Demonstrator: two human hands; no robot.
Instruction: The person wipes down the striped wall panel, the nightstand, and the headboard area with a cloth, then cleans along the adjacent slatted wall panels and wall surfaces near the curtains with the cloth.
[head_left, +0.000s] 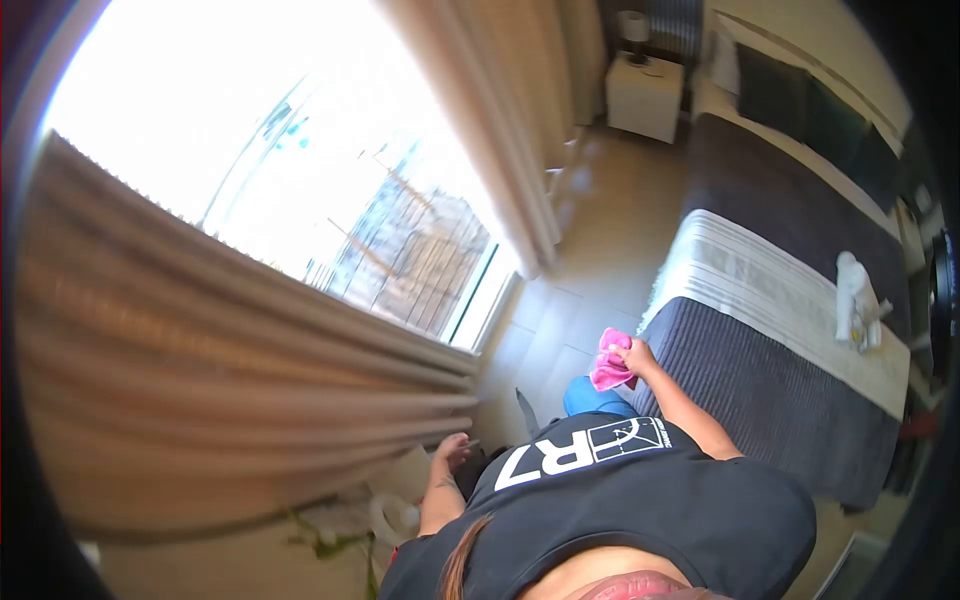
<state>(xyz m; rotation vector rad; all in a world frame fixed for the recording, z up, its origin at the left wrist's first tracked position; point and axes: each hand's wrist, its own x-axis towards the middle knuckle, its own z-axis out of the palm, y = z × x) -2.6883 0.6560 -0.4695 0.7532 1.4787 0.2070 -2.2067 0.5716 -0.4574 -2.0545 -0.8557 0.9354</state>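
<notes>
My right hand (632, 356) is closed round a bunched pink cloth (609, 362), held in front of my body beside the corner of the bed. Low on the left, near the bottom of the beige curtain (250, 370), is my left hand (455, 450). Its fingers are bent, and a small dark shape shows by the fingertips, too unclear to name. Part of a blue-clad leg (592, 397) shows under the pink cloth.
The bed (740, 350) with a grey cover and white throw (740, 262) fills the right side. White items (856, 300) lie on the throw. A white nightstand (645, 98) holds a lamp. A bright window (400, 230) and a plant (330, 545) are on the left.
</notes>
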